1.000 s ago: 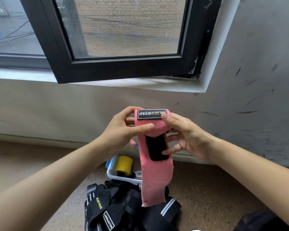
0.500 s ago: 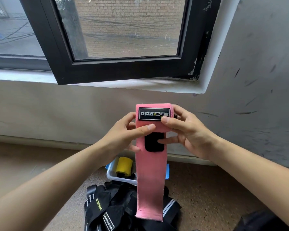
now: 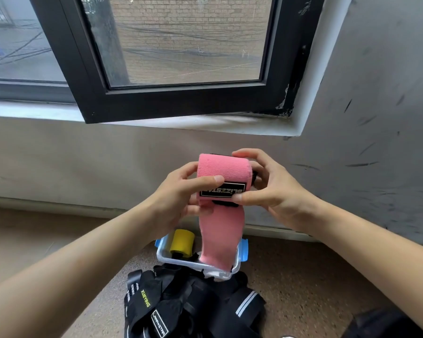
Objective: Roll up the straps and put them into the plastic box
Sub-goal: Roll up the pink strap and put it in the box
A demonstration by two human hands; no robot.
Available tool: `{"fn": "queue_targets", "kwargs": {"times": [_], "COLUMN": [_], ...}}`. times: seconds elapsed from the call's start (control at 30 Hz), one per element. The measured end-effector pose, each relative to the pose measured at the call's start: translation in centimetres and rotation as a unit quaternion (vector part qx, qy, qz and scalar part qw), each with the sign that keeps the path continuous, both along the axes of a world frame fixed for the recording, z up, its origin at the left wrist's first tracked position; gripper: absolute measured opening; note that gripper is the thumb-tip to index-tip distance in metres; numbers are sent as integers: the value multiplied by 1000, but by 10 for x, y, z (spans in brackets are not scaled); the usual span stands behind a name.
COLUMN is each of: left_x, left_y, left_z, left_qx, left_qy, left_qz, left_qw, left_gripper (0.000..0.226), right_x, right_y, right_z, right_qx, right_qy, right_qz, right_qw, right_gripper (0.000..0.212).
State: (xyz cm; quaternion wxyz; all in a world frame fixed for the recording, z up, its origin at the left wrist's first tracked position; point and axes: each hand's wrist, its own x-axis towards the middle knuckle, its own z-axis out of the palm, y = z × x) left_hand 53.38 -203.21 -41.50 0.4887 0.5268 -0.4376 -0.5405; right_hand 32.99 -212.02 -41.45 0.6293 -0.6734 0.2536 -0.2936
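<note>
Right, the pink strap is up in mid-air at centre view. Its top end is turned over into a first fat coil, the black label faces us, and the loose tail drops away to 6 o'clock. The tail's end hangs over the plastic box on the floor, though I can't tell whether it touches. The left hand grips the coil from 9 o'clock, thumb across the front beside the label and fingers curled behind. The right hand comes in from 3 o'clock, thumb pinching just under the label and fingers hooked over the coil's top and end. So both hands are closed on the strap, and this looks like the rolling step, early on, with most of the length hanging unrolled. The next move, I'd say, is to turn the coil down toward the tail, thumbs feeding and edges kept square. This stretchy fabric will likely spring open if the pinch eases. Once rolled, it goes down into the box at 6 o'clock, where a yellow roll sits on the 9 o'clock side. Further toward 6 lie black straps in a loose heap, none of them rolled. At 12 o'clock, a dark-framed window is set in the grey wall.
</note>
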Motion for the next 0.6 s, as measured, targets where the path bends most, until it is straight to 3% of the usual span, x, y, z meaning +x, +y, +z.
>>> {"fn": "queue_targets", "kwargs": {"times": [0.3, 0.5, 0.6], "left_x": [-4, -5, -7], "left_y": [-3, -3, -2], "left_z": [-3, -6, -10], "left_qx": [5, -50, -73], "left_qy": [17, 24, 6], "left_qz": [-6, 24, 37], "left_qw": [1000, 998, 997], "left_gripper": [58, 68, 71], "right_x": [-9, -11, -7], "right_y": [-4, 1, 3], "right_z": [8, 10, 11], "right_qx": [-55, 79, 104], "right_qy": [80, 66, 67], "right_qz": [-14, 31, 31], "right_qw": [995, 994, 992], "right_gripper": [76, 67, 52]}}
